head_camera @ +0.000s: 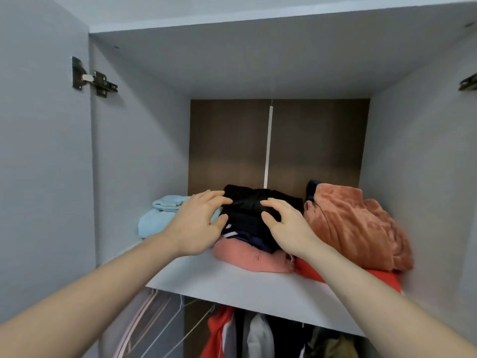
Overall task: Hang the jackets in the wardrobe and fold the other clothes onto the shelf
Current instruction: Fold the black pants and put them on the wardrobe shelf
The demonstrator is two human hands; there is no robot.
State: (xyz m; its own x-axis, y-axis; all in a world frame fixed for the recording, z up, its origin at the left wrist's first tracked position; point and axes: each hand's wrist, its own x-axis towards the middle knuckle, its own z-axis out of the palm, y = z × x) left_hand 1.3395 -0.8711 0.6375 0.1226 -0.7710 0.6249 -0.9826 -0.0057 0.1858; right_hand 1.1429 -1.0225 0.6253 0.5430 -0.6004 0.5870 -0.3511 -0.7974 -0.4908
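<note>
A folded black garment (247, 202) lies on top of a stack on the white wardrobe shelf (227, 285). Under it are a dark navy piece (254, 240) and a folded pink garment (247, 257). My left hand (198, 223) rests on the black garment's left side, fingers spread and nearly straight. My right hand (286, 226) lies on its right side, fingers relaxed and slightly bent. Neither hand grips the cloth. Several jackets (258, 337) hang below the shelf.
A light blue folded garment (160, 215) sits at the shelf's left. A rust-orange fleece (353, 226) is heaped at the right, over a red piece (382, 277). Empty wire hangers (165, 324) hang lower left. The open door with its hinge (93, 80) stands at left.
</note>
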